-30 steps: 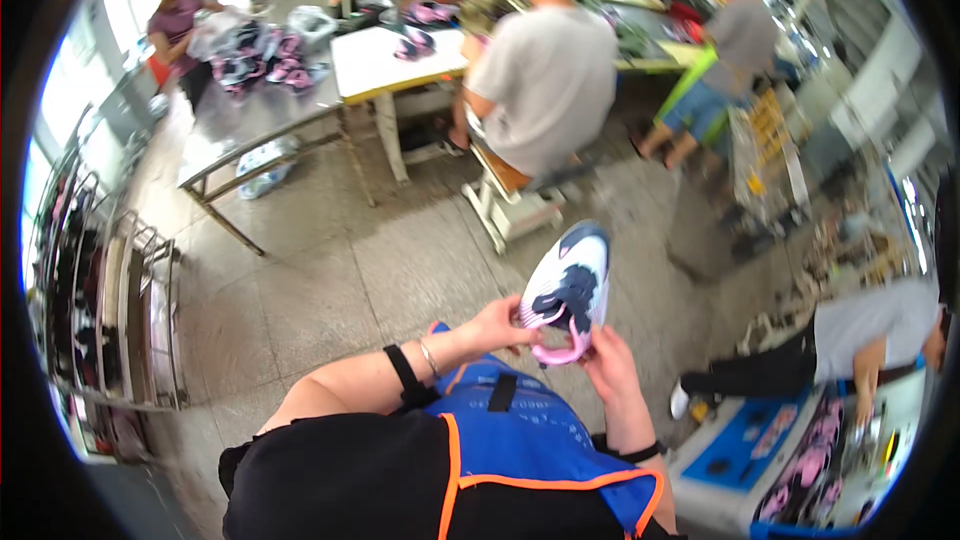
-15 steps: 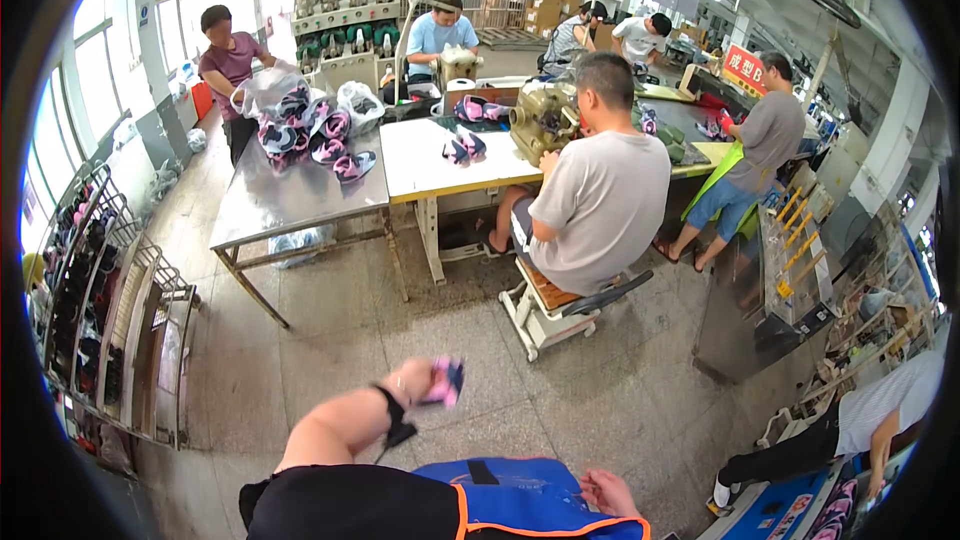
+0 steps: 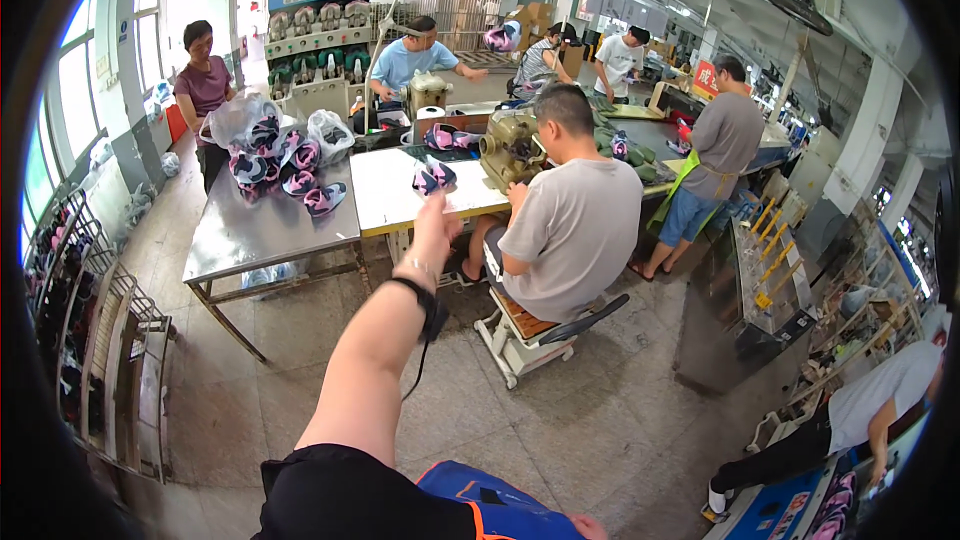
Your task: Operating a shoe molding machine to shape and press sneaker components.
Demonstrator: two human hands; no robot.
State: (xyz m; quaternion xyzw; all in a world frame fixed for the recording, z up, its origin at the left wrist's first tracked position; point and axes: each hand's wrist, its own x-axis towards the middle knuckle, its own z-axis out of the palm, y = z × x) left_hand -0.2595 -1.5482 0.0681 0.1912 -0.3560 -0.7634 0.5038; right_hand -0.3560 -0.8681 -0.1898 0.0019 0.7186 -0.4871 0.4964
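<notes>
My left hand (image 3: 435, 232) reaches far forward on an outstretched arm, fingers extended and nothing in them. Just beyond its fingertips in the picture, a pair of pink-and-navy shoe uppers (image 3: 433, 176) lies on the white table (image 3: 382, 202). Another pink-and-navy shoe upper (image 3: 503, 37) hangs in mid-air above the far side, near the outstretched hand of a co-worker in a light blue shirt (image 3: 471, 72). Only a small part of my right hand (image 3: 588, 526) shows at the lower edge, beside my blue apron (image 3: 500, 500); its fingers are mostly hidden.
A metal table (image 3: 240, 230) holds a heap of shoe uppers (image 3: 265, 155) and plastic bags. In front sits a person in a grey shirt (image 3: 580, 230) at a beige machine (image 3: 505, 145). Racks (image 3: 110, 340) line the left; a blue-topped bench (image 3: 770, 520) is lower right.
My left arm has swung forward and up, and the shoe upper has left that hand. One is now airborne. The co-worker in light blue has stretched out an arm. My right hand has dropped lower.
</notes>
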